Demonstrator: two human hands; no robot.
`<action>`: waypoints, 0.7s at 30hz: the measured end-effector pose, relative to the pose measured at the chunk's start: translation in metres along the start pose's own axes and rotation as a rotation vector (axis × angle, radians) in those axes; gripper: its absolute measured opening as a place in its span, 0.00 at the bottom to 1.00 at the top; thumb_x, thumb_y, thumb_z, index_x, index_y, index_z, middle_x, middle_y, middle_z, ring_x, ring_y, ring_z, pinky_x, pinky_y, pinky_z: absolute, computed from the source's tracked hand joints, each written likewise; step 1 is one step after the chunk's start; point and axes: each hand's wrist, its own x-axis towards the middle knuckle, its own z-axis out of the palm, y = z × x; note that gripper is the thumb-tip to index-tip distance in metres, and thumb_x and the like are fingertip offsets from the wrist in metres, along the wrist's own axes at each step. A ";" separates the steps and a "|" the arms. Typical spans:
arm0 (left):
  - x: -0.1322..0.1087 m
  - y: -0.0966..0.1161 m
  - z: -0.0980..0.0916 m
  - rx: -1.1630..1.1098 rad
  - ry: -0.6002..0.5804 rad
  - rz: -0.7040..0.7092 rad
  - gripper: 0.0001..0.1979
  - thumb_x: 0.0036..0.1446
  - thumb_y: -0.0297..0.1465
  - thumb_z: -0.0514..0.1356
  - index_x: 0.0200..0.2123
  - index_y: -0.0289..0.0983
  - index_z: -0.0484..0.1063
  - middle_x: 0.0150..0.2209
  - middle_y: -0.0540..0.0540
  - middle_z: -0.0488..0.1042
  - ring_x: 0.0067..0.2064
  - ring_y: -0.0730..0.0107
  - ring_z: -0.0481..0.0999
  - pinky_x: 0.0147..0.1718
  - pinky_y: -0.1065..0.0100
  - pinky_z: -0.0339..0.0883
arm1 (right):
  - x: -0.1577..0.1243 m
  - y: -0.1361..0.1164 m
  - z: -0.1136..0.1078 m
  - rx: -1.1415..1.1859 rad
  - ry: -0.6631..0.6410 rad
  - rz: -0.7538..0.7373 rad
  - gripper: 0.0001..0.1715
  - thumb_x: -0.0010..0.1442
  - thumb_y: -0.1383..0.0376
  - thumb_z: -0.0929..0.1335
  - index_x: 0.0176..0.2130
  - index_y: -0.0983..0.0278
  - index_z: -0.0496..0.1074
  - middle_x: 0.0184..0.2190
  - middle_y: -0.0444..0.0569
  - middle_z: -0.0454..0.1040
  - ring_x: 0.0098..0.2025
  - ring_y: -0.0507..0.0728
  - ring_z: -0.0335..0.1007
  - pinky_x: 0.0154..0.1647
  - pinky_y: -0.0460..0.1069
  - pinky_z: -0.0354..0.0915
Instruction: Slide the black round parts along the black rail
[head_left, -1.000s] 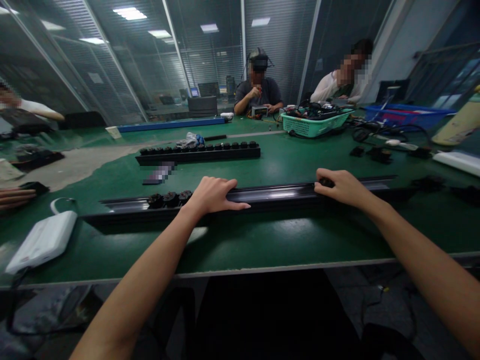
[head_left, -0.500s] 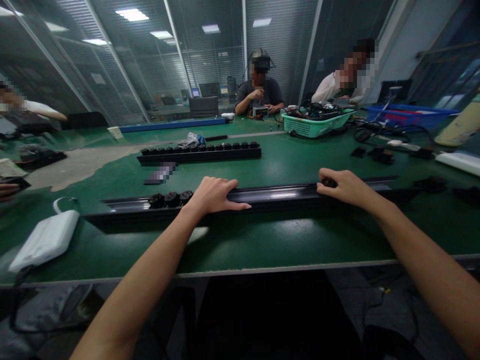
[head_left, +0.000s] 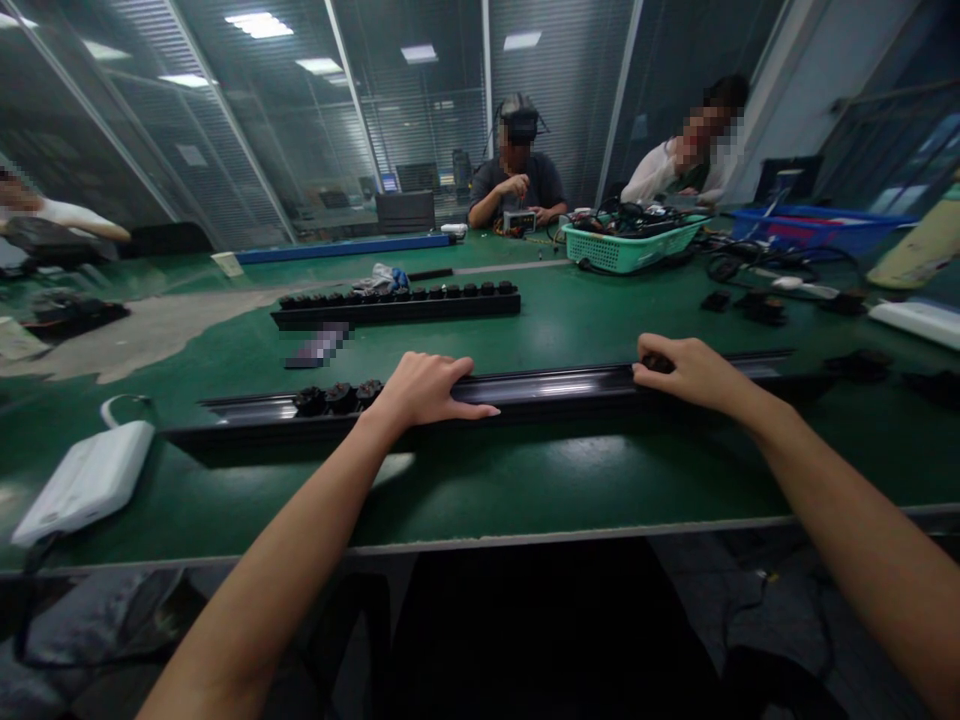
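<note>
A long black metal rail (head_left: 555,390) with a shiny inner channel lies across the green table in front of me. My left hand (head_left: 424,390) grips it left of the middle, thumb along the near side and fingers over the far side. Several round black pieces (head_left: 340,398) sit in the channel just left of that hand. Farther right, my right hand (head_left: 682,370) has its fingers and thumb closed around another round black piece (head_left: 657,363) at the rail. My fingers partly cover this piece, so whether it sits fully in the channel I cannot tell.
Beyond lies a second black rail (head_left: 397,310) filled with round pieces. A white box (head_left: 86,480) with a cable stands at left. Loose black parts (head_left: 761,307) lie at right, near a green basket (head_left: 615,250) and a blue bin (head_left: 817,232). Other people sit around the table.
</note>
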 end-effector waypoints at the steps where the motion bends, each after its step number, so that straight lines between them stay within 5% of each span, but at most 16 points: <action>1: 0.000 0.000 0.000 0.001 -0.001 0.000 0.41 0.49 0.67 0.43 0.41 0.39 0.73 0.36 0.40 0.79 0.35 0.56 0.77 0.27 0.65 0.50 | -0.001 0.002 0.000 -0.002 -0.003 0.005 0.11 0.57 0.55 0.65 0.30 0.59 0.62 0.24 0.44 0.70 0.27 0.55 0.66 0.29 0.49 0.57; 21: 0.001 -0.001 0.001 -0.016 0.002 -0.001 0.40 0.49 0.67 0.44 0.41 0.39 0.73 0.36 0.41 0.79 0.34 0.58 0.77 0.27 0.66 0.50 | -0.003 0.013 0.001 -0.051 0.031 0.068 0.15 0.60 0.51 0.62 0.30 0.59 0.61 0.24 0.45 0.70 0.28 0.57 0.66 0.30 0.50 0.56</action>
